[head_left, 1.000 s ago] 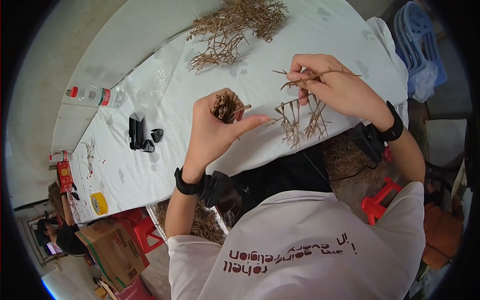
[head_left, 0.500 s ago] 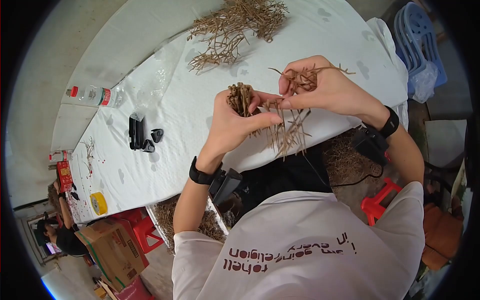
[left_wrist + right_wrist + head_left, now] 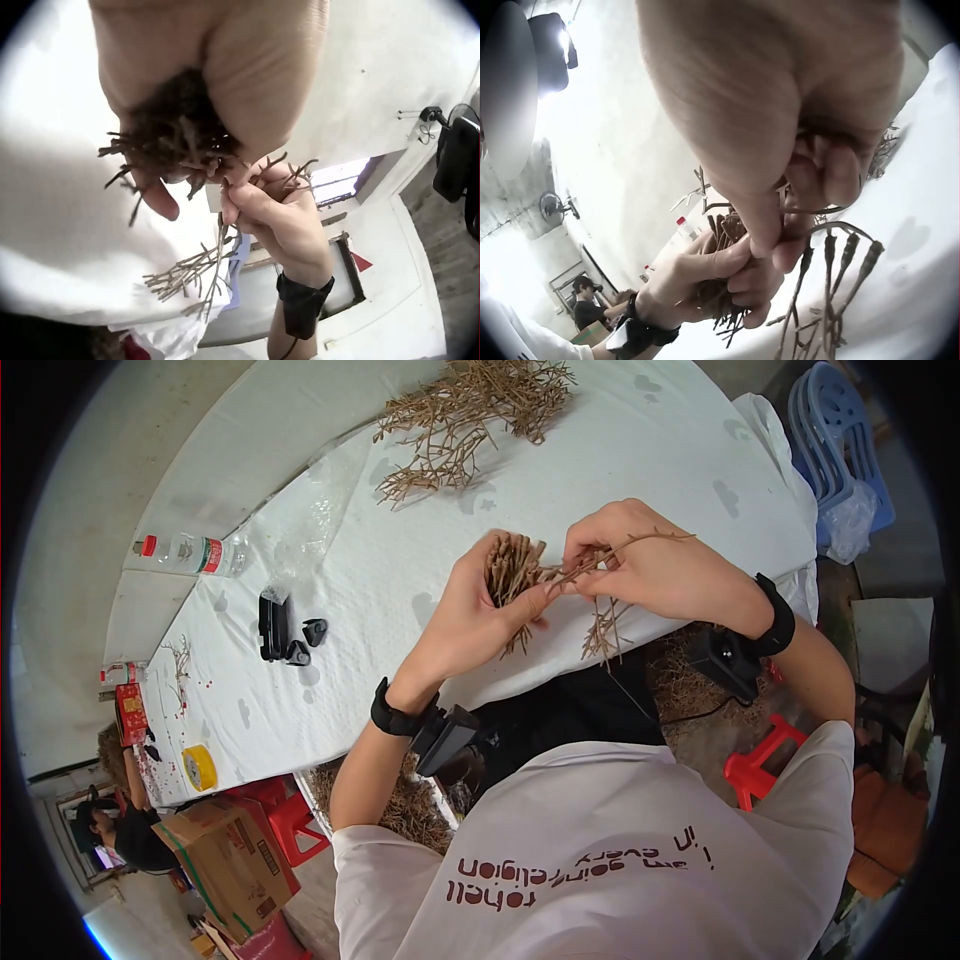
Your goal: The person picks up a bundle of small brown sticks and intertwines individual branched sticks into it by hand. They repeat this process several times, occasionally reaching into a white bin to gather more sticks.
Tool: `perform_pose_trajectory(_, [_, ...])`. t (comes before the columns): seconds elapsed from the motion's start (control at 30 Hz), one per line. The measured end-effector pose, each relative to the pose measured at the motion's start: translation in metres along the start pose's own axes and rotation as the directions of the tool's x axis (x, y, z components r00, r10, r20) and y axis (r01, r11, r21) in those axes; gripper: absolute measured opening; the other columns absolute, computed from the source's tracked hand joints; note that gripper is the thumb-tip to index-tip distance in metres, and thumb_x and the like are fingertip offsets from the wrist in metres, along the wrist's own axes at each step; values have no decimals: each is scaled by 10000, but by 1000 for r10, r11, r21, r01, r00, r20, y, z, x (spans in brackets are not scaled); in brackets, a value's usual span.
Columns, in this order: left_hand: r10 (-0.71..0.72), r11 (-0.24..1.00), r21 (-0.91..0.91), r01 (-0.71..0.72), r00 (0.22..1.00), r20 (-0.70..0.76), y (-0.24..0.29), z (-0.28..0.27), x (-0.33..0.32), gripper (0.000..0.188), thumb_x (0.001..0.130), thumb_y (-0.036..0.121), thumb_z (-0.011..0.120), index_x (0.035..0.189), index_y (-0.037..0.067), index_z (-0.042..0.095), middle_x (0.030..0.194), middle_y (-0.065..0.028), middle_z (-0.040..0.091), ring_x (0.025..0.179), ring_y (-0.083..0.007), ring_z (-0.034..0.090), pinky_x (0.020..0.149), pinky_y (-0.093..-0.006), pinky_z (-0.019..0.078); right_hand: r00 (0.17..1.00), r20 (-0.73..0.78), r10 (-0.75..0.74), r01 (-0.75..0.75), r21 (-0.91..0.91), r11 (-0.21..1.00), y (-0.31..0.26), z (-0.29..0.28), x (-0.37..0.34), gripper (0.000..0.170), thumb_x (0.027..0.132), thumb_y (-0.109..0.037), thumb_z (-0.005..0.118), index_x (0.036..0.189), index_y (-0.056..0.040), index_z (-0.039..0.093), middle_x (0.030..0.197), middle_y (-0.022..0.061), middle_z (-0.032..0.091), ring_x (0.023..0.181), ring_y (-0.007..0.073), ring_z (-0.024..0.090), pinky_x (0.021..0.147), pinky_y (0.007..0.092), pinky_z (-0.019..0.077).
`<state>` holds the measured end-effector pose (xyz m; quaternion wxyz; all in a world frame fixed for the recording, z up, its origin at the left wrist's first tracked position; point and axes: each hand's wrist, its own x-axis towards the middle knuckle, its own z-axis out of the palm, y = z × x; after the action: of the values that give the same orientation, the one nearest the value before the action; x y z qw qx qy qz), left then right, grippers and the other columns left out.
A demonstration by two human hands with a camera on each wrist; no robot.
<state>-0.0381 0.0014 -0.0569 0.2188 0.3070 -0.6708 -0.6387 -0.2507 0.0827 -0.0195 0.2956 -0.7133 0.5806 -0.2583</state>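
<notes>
Over the bench (image 3: 330, 690), my left grip (image 3: 465, 617) clasped the twig bundle (image 3: 512, 568) while my right grip (image 3: 655, 567) pinched a branched sprig (image 3: 847, 251) beside it, apparently mid-gathering, which probably called next for a gentle tug.

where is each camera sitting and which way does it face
Head: worn on the person's head, looking forward and down over the white table; left hand, right hand, forearms and shirt show.
Left wrist: worn on that wrist, looking past the palm at the twig bundle; the left hand fills the top, the right hand lies beyond.
Right wrist: worn on that wrist, looking past the right hand at a hanging sprig; the left hand lies beyond.
Both wrist views share the twig bundle.
</notes>
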Motion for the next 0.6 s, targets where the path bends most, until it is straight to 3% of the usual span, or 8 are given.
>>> perform_pose_trajectory(0.1, [-174,984,0,176,974,143,18,-6,-4,198,944,153,725,863,-13,653,649,-18,601,625,-63,551,572,-272,450,999,41,27,-29,27,999,-10,-6,-2,225,874,-200,736,1037,-59,672,1022,88,647,1056,258,568,888,348,489])
perform_pose_trajectory(0.13, [-174,985,1,175,974,142,20,-9,-5,198,944,153,725,863,-13,653,649,-18,601,625,-63,551,572,-272,450,996,72,55,-58,47,997,-12,-8,-2,219,875,-197,733,1035,-60,672,1023,88,648,1055,258,569,890,348,487])
perform_pose_trajectory(0.23, [-80,959,283,25,980,182,23,-13,-8,164,939,124,702,889,-29,669,648,-51,605,617,-88,541,574,-303,443,984,138,111,-123,80,989,-15,-10,-3,207,878,-190,726,1030,-60,672,1027,89,651,1054,259,570,894,349,482])
perform_pose_trajectory(0.27, [-78,960,280,24,980,185,25,-13,-8,164,939,124,702,889,-29,669,648,-51,605,617,-88,541,574,-303,443,980,173,95,-108,65,992,-15,-10,-3,201,875,-177,727,1027,-58,671,1027,88,650,1048,261,572,888,348,485])
perform_pose_trajectory(0.37, [84,870,433,-238,935,344,29,-16,-10,129,923,68,679,879,-51,660,653,-75,608,600,-116,523,576,-323,439,968,245,61,-73,41,996,-14,-10,-2,191,868,-151,729,1021,-55,669,1028,85,649,1037,265,576,875,348,489])
perform_pose_trajectory(0.5, [110,840,434,-324,887,449,16,-43,-21,86,902,24,670,905,-60,653,676,-66,623,602,-135,509,577,-321,437,942,335,33,-4,-86,996,-8,-24,-4,143,887,-121,721,989,-44,658,968,68,639,1009,216,589,842,321,493])
perform_pose_trajectory(0.53, [109,840,435,-324,886,450,9,-58,-29,86,902,24,670,905,-60,653,676,-66,623,602,-135,509,577,-321,437,953,282,111,-128,42,991,6,-32,-4,125,898,-117,709,975,-37,652,940,65,636,981,197,595,827,312,491])
perform_pose_trajectory(0.6, [-21,937,349,-30,990,141,-1,-80,-40,160,899,78,720,908,-59,637,711,-63,641,626,-123,527,580,-310,448,935,203,292,-343,305,888,27,-43,-7,100,922,-108,687,949,-24,640,885,59,631,926,158,608,798,294,487])
